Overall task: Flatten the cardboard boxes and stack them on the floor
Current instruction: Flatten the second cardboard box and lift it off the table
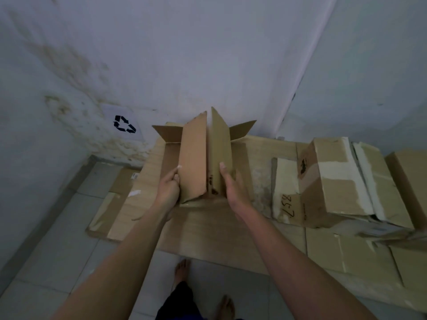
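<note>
An open brown cardboard box (196, 155) is held up in the middle of the view, its two long flaps standing upright and its short end flaps spread outward. My left hand (168, 188) grips the near edge of the left long flap, thumb on top. My right hand (233, 188) lies against the outer face of the right long flap with its fingers straight. Flattened cardboard sheets (208, 227) lie on the floor under the box, against the wall.
An assembled, taped box (332, 181) marked "857" sits on the cardboard at the right, with more boxes (409, 176) beyond it. A recycling sign (124, 124) hangs on the stained wall. My bare feet (182, 269) stand on grey floor tiles (57, 245).
</note>
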Action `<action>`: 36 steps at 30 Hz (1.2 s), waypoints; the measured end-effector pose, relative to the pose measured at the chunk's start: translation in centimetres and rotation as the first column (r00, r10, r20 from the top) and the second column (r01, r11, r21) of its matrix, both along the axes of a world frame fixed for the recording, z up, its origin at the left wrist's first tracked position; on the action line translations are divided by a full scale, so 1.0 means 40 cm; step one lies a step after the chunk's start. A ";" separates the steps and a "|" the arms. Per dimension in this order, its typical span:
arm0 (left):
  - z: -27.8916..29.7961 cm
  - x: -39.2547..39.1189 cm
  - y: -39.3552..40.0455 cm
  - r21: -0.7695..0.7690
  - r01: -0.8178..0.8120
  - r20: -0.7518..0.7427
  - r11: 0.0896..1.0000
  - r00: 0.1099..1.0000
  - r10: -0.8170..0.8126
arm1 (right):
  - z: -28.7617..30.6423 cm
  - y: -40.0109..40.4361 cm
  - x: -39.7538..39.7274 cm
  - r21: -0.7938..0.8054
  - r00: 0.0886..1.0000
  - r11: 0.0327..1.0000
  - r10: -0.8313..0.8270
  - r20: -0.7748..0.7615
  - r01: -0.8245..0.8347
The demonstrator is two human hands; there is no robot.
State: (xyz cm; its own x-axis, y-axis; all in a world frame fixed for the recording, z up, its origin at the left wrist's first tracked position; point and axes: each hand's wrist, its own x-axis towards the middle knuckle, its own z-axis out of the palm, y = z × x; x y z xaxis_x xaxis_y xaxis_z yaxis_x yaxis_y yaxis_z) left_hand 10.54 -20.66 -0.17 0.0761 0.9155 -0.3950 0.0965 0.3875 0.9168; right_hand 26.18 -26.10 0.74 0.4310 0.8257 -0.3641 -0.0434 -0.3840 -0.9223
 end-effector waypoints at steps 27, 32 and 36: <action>0.008 -0.210 -0.021 0.041 0.081 -0.486 0.996 0.873 -0.051 | -0.291 -0.180 -0.006 -0.367 0.038 0.753 0.460 0.887 -0.547; -0.153 -0.220 -0.068 -0.062 0.044 -0.518 0.997 0.853 -0.070 | -0.355 -0.210 -0.016 -0.566 0.003 0.561 0.712 0.703 -0.604; -0.208 -0.227 -0.048 -0.070 0.068 -0.614 0.995 0.783 -0.097 | -0.363 -0.171 -0.022 -0.609 0.003 0.488 0.782 0.623 -0.625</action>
State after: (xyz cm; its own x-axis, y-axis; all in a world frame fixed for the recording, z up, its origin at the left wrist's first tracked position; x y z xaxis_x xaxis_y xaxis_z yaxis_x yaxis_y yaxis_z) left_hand 1.45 -22.59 -8.49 -0.1218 0.8987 -0.4213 0.6687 0.3879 0.6343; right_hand 25.31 -32.94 -13.79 -0.2302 0.8813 -0.4127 0.9599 0.1359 -0.2452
